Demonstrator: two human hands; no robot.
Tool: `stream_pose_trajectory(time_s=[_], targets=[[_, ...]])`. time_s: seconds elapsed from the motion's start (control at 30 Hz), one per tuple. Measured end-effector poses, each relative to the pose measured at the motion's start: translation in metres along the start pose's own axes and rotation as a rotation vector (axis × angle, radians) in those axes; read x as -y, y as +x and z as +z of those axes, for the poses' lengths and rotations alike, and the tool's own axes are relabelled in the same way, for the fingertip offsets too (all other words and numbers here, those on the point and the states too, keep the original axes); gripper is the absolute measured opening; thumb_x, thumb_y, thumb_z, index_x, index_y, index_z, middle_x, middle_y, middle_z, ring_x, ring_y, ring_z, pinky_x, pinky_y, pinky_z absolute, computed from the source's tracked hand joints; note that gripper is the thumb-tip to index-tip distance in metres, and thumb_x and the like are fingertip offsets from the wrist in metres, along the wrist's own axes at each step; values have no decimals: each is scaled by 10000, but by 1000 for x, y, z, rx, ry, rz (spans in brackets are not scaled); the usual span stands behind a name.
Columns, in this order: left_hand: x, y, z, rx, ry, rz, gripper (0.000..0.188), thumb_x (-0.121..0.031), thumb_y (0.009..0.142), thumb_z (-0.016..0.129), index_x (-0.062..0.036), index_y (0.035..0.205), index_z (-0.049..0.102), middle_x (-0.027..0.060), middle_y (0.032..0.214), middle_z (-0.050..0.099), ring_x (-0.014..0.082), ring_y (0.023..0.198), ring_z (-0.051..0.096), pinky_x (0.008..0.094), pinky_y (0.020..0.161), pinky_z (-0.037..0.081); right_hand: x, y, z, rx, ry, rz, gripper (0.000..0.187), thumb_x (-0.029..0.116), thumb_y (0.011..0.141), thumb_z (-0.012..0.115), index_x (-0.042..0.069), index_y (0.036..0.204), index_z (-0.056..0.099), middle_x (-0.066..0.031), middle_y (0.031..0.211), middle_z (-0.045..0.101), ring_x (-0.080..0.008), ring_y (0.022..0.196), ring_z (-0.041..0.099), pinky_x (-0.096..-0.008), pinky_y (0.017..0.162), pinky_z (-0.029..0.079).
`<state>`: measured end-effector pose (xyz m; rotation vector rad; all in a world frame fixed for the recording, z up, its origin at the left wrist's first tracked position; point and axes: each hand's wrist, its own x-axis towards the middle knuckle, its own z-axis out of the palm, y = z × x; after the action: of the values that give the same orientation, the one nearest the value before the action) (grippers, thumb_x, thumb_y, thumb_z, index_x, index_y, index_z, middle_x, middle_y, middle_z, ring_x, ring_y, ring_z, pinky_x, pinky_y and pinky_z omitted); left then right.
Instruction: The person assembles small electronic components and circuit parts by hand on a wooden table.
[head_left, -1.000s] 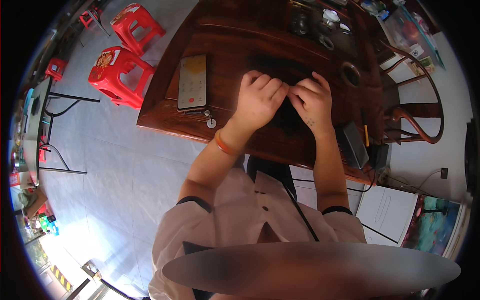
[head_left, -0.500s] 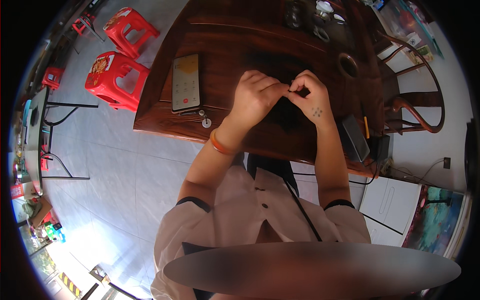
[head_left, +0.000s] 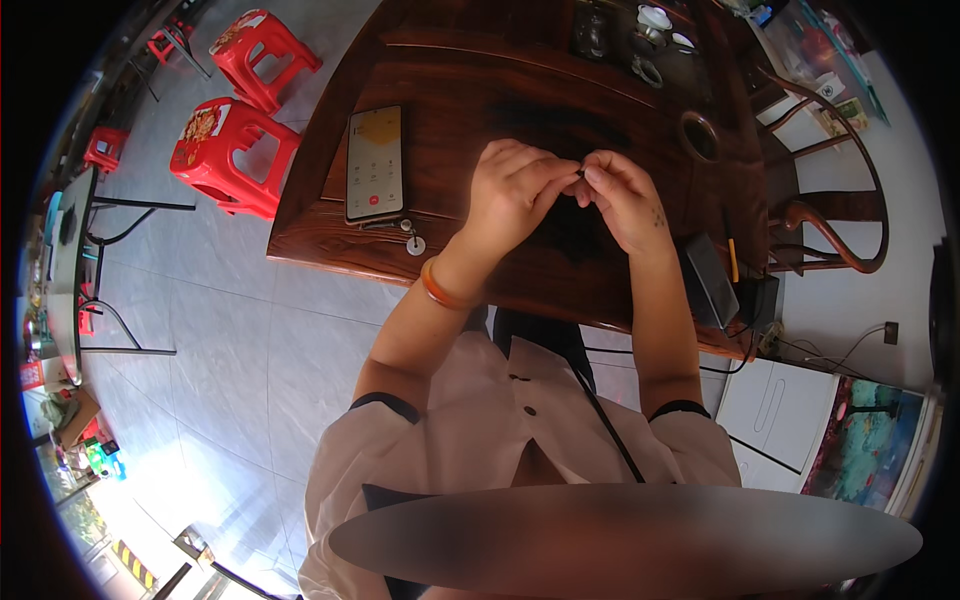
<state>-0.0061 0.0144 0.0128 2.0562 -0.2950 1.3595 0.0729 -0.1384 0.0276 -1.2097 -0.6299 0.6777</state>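
Over the dark wooden table (head_left: 440,240), my two hands meet fingertip to fingertip. My left hand (head_left: 508,190), with an orange bangle (head_left: 436,288) at its wrist, is closed in a pinch. My right hand (head_left: 625,195) is pinched too. Between the fingertips shows a tiny dark thing (head_left: 580,173), too small to name; the fingers cover most of it. To the left of my hands a phone (head_left: 374,165) lies face up with its screen lit. Keys with a round tag (head_left: 415,244) lie at its lower end.
Red plastic stools (head_left: 235,150) stand left of the table. On its right are a dark flat device (head_left: 711,280) and a yellow stick (head_left: 733,260). A wooden armchair (head_left: 835,210) is beyond the right edge. Tea ware (head_left: 653,20) sits at the far side.
My right hand has turned at the wrist, its fingers now more upright and its back less in view. The dark bit at the fingertips shows more clearly. My left hand has hardly moved.
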Motion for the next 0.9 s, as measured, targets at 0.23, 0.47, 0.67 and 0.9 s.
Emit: stream_pose_trajectory(time_s=[0.23, 0.47, 0.67, 0.9], targets=[[-5, -3, -3, 39, -196, -250, 74, -70, 752, 712, -76, 815, 674, 47, 744, 651, 194, 684, 621, 310, 686, 458, -2, 0, -2, 1, -7, -161, 158, 36, 858, 616, 5, 1011, 597, -43, 886, 566, -124, 785, 560, -269, 749, 487], [-8, -6, -5, 212, -671, -674, 36, -34, 835, 651, -11, 862, 656, 51, 800, 624, 106, 722, 581, 225, 656, 450, 0, 1, 5, -45, -387, -447, 234, -77, 744, 696, -2, 964, 663, -41, 918, 548, -109, 786, 568, -211, 681, 508], [-7, -6, -8, 188, -579, -428, 50, 30, 839, 608, -17, 822, 611, 29, 778, 578, 91, 707, 535, 219, 629, 418, 13, -4, 0, -47, -292, -361, 118, -57, 773, 678, -19, 884, 665, -49, 914, 545, -114, 751, 580, -208, 644, 509], [-9, -6, -11, 170, -544, -416, 56, -32, 811, 661, -17, 802, 608, 62, 755, 582, 149, 692, 557, 265, 634, 441, 20, -10, -7, -158, -252, -335, 89, -47, 780, 674, -20, 865, 666, -51, 902, 552, -123, 741, 586, -225, 643, 507]])
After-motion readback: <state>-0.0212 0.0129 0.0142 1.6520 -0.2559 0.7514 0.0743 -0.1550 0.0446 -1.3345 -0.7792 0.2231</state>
